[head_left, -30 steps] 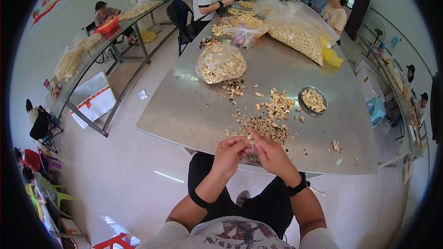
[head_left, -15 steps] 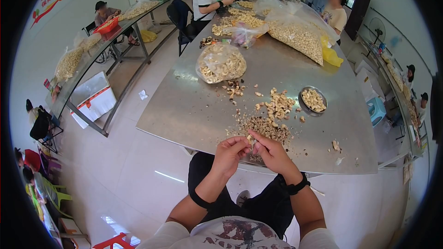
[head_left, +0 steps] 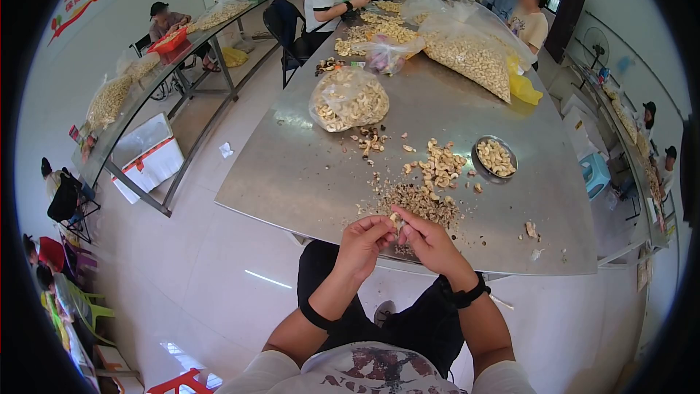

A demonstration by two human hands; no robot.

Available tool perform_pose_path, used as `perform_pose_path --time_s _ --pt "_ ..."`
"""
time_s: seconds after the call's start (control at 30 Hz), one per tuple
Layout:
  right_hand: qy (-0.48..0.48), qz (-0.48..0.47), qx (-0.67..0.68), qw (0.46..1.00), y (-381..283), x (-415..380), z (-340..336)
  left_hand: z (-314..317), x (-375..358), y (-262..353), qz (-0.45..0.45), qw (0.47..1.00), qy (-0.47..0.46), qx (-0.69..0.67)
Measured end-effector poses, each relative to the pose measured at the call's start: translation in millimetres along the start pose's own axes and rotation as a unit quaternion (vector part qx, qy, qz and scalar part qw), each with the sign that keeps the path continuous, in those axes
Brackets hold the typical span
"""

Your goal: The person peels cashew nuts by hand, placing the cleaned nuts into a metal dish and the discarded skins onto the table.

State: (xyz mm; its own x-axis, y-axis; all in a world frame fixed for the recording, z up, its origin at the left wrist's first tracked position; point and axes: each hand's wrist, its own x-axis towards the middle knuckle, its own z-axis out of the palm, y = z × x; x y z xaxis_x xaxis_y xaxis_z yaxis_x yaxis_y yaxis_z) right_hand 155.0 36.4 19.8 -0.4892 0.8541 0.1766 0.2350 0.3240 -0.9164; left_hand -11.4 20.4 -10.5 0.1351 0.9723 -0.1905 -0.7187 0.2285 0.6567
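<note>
A cashew nut point(head_left: 394, 219) is pinched between the thumb and fingertips of my left hand point(head_left: 362, 244) over the table's near edge. My right hand point(head_left: 432, 242) meets it from the right, its fingers closed; a small greyish thing shows at its fingertips, too small to name. Just beyond both hands spreads a heap of brown husk crumbs point(head_left: 415, 203). Loose cashews point(head_left: 442, 165) lie past the crumbs, and a round metal dish point(head_left: 515, 163) of cashews stands to their right. Some darker nut pieces point(head_left: 370, 141) are scattered left of the loose cashews.
On the metal table point(head_left: 292, 168) stand a clear bag of cashews point(head_left: 350, 100) and a much larger bag point(head_left: 467, 55) farther back. A few scraps point(head_left: 531, 230) lie at the right. Other people work at the far end. A side table point(head_left: 157, 87) runs along the left.
Hardly anything differs. Both hands stay together over the near edge, with only a slight shift of the cashew nut at the fingertips.
</note>
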Motion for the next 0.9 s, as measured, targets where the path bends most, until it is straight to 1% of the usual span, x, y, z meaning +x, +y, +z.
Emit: perform_pose_path --time_s 0.27,0.33,0.47,0.57,0.63,0.9 --pt "-0.001 0.006 0.004 1.0 -1.6 0.0 -0.3 0.9 -1.1 0.5 0.001 1.0 -0.001 0.0" --pt "0.003 -0.006 -0.013 1.0 3.3 0.5 -2.2 0.3 -0.6 -0.1 -0.001 1.0 -0.001 0.002" --pt "0.008 -0.009 0.002 1.0 4.1 0.0 -3.0 2.8 -0.7 0.5 0.003 1.0 -0.003 -0.006" --pt "0.004 -0.004 -0.011 1.0 1.2 -0.6 -3.2 5.2 -1.8 0.8 0.028 0.999 0.003 0.031" --pt "-0.002 0.007 -0.023 1.0 0.3 -0.7 -3.5 4.1 -0.7 -1.4 0.065 0.995 0.012 0.08" --pt "-0.001 -0.008 -0.018 1.0 -0.7 0.5 -6.0 4.6 -1.1 -3.2 0.089 0.989 0.023 0.117"
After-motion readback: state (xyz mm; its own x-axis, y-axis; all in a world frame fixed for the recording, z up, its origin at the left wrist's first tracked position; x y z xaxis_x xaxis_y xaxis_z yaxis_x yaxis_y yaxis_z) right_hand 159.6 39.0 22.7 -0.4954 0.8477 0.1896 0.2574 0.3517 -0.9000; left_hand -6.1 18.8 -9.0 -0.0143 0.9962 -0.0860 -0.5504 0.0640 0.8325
